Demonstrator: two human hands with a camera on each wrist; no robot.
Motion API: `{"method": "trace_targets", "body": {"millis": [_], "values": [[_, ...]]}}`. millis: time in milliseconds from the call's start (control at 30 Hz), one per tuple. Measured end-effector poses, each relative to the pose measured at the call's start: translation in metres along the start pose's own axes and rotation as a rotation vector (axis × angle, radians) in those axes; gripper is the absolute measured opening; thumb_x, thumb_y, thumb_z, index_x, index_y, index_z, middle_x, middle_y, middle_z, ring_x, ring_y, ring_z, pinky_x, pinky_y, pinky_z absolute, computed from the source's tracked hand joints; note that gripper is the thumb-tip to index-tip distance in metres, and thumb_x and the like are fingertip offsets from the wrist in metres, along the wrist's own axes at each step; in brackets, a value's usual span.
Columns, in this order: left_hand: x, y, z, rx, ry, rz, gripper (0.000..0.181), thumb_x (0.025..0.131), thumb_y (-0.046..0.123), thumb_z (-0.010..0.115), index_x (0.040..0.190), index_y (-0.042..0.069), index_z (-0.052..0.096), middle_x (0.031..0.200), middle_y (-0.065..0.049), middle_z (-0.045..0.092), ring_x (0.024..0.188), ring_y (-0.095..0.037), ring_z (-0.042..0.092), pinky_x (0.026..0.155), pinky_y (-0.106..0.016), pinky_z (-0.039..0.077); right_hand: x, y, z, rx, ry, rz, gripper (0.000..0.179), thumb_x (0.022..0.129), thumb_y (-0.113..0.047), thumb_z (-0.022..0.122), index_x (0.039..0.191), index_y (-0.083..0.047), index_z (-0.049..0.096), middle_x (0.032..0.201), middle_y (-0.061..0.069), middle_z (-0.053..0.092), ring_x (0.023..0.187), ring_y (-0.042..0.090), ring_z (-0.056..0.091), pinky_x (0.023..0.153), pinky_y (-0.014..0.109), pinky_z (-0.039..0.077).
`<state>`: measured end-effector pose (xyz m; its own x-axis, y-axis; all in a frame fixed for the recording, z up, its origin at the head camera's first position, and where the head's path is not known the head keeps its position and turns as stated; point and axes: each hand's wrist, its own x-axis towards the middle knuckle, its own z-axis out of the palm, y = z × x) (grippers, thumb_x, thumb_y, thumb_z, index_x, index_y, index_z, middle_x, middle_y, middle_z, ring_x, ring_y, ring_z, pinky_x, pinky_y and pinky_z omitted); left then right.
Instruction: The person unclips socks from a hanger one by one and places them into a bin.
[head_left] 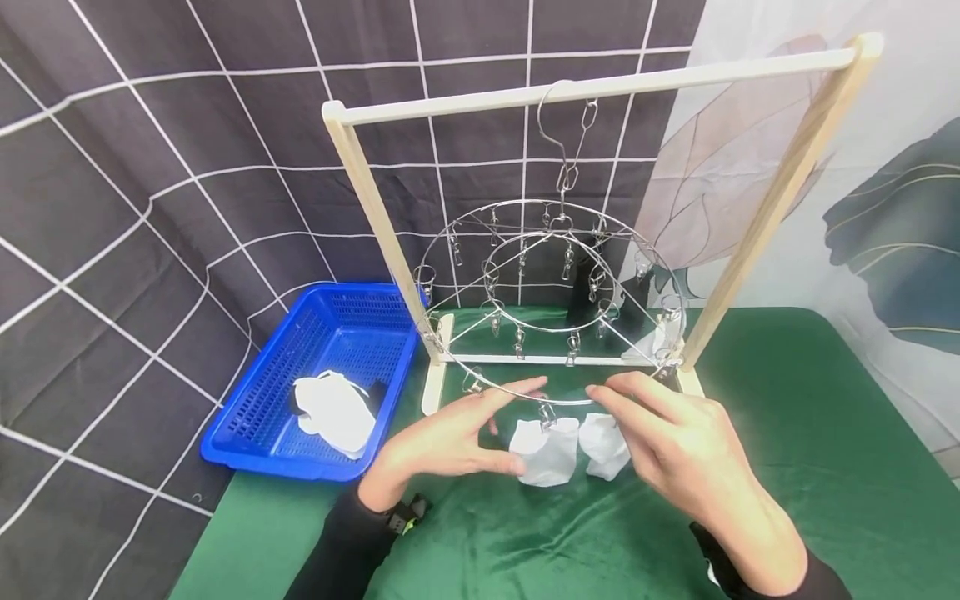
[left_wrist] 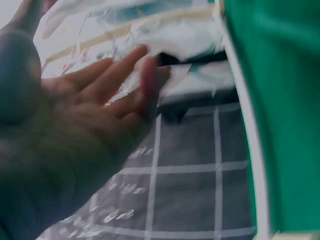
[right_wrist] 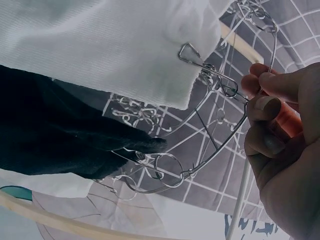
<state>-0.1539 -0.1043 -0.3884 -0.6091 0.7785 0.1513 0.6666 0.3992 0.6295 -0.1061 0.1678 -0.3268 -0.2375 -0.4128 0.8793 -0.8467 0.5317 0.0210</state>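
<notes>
A round metal clip hanger [head_left: 517, 321] hangs by its hook from a wooden rack. At its front edge a white sock [head_left: 545, 454] hangs from a clip, and a second white sock [head_left: 603, 446] is beside it. My left hand [head_left: 450, 429] lies spread at the left of the first sock, thumb close to it, fingertips by the ring; the left wrist view is blurred. My right hand [head_left: 682, 442] pinches the ring's wire between thumb and fingers. Close to it in the right wrist view, a clip [right_wrist: 212, 72] grips a white sock's ribbed edge. Black socks [right_wrist: 75, 125] hang further along.
A blue plastic basket [head_left: 225, 450] stands left of the rack, with white cloth [head_left: 333, 412] and something black inside. The wooden rack [head_left: 780, 183] stands on a green-covered table [head_left: 847, 433]. A dark grid curtain [head_left: 247, 150] hangs behind.
</notes>
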Motion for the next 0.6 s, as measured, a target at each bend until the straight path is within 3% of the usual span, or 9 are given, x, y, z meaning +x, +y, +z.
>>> {"method": "trace_targets", "body": {"millis": [33,133,200,300,400,600], "values": [[0.003,0.000,0.003,-0.043,0.016,0.030,0.083,0.085,0.048,0.068,0.151,0.028,0.023,0.140,0.013,0.046,0.098,-0.008,0.056,0.073,-0.028,0.051,0.000,0.000,0.000,0.006,0.001,-0.001,0.029,0.090,-0.007,0.046,0.096,-0.004,0.074,0.091,0.004,0.066,0.065,0.016,0.060,0.046,0.028,0.044],[0.009,0.001,0.012,-0.118,0.074,0.091,0.059,0.090,0.039,0.065,0.143,0.025,0.042,0.130,0.014,0.055,0.104,-0.003,0.054,0.078,-0.026,0.050,0.002,-0.002,0.001,0.016,0.003,-0.005,0.028,0.090,-0.008,0.047,0.097,-0.004,0.074,0.092,0.005,0.066,0.064,0.017,0.060,0.049,0.030,0.046],[0.011,0.003,0.016,-0.145,0.105,0.102,0.036,0.094,0.035,0.060,0.128,0.024,0.055,0.112,0.015,0.062,0.091,0.000,0.055,0.075,-0.023,0.048,0.003,-0.002,0.002,0.022,0.005,-0.007,0.028,0.091,-0.009,0.048,0.098,-0.004,0.074,0.093,0.005,0.066,0.063,0.017,0.060,0.049,0.030,0.047],[0.010,0.006,0.017,-0.152,0.126,0.099,0.014,0.097,0.034,0.055,0.106,0.026,0.061,0.085,0.016,0.059,0.074,0.001,0.054,0.065,-0.018,0.046,0.003,-0.003,0.002,0.017,0.006,-0.007,0.026,0.092,-0.010,0.049,0.099,-0.004,0.074,0.093,0.005,0.066,0.062,0.017,0.060,0.048,0.030,0.046],[0.008,0.008,0.017,-0.145,0.131,0.097,0.010,0.098,0.034,0.055,0.094,0.026,0.060,0.070,0.015,0.049,0.062,0.000,0.047,0.055,-0.018,0.041,0.004,-0.003,0.003,0.015,0.006,-0.007,0.025,0.092,-0.012,0.051,0.100,-0.004,0.074,0.092,0.005,0.066,0.061,0.016,0.060,0.047,0.029,0.046],[0.007,0.010,0.019,-0.145,0.147,0.104,0.013,0.096,0.034,0.057,0.088,0.024,0.060,0.066,0.015,0.047,0.060,0.002,0.047,0.053,-0.017,0.041,0.005,-0.006,0.006,0.006,0.046,0.037,0.027,0.094,-0.018,0.052,0.104,-0.003,0.073,0.096,0.009,0.065,0.062,0.019,0.060,0.049,0.029,0.044]]}}
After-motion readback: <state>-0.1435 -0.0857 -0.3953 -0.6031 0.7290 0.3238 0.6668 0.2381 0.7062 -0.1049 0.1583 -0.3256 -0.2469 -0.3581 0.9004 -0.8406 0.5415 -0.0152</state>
